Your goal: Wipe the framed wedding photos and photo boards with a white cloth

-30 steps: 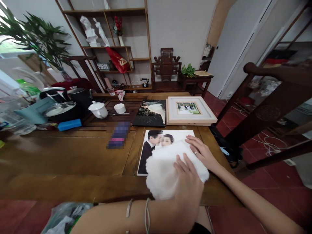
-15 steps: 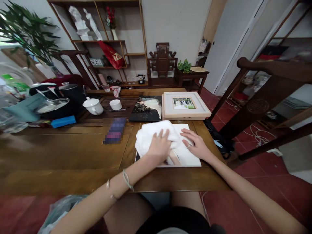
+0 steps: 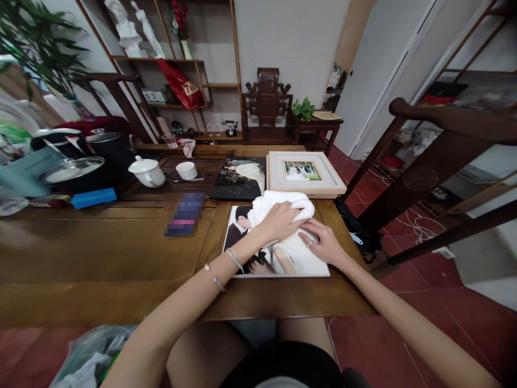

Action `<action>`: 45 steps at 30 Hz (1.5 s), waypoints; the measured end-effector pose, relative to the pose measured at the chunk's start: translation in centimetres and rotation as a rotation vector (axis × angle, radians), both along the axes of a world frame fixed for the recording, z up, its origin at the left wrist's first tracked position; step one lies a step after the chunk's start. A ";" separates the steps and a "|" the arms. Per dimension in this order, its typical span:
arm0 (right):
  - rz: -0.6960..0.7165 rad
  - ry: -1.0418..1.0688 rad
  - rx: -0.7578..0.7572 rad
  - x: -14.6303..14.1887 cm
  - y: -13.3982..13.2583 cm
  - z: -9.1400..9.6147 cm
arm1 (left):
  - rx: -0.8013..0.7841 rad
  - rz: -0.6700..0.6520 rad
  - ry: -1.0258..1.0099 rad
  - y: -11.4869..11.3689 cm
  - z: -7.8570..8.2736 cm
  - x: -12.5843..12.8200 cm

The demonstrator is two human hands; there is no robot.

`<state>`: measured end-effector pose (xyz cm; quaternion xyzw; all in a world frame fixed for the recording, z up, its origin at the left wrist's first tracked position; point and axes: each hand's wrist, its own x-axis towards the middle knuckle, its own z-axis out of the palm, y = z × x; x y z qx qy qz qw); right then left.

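Note:
A large photo print point(image 3: 278, 257) of a couple lies flat on the wooden table point(image 3: 113, 253) in front of me. My left hand point(image 3: 278, 222) presses a folded white cloth point(image 3: 280, 203) onto the print's far right part, fingers curled over the cloth. My right hand point(image 3: 323, 242) lies flat on the print's right side, fingers spread, a ring on one finger. My left wrist carries thin bracelets.
Behind the print lie a dark photo panel point(image 3: 239, 179) and a white framed photo point(image 3: 302, 173). A blurred phone-like object point(image 3: 183, 214) lies to the left. Teapot point(image 3: 146, 172), cup point(image 3: 186, 170), pots and a blue sponge point(image 3: 92, 197) stand at far left. A wooden chair point(image 3: 444, 161) stands right.
My left hand with the cloth slid from the print's near edge up to its far left, then across to its far right, uncovering the print's left half. My right hand stayed put.

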<state>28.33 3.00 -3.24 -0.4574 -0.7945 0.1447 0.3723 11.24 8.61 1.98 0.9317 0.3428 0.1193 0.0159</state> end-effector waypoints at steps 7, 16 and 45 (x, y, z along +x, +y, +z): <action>-0.023 0.012 -0.022 0.1 -0.1 -0.3 | -0.012 0.038 0.062 -0.9 -0.3 -4.5; -0.032 0.006 -0.032 0.1 0.1 -0.7 | -0.071 0.086 0.175 -6.0 -0.8 -9.6; -0.023 -0.002 -0.051 0.2 0.3 -0.9 | -0.128 0.039 0.169 -14.1 -0.9 -7.2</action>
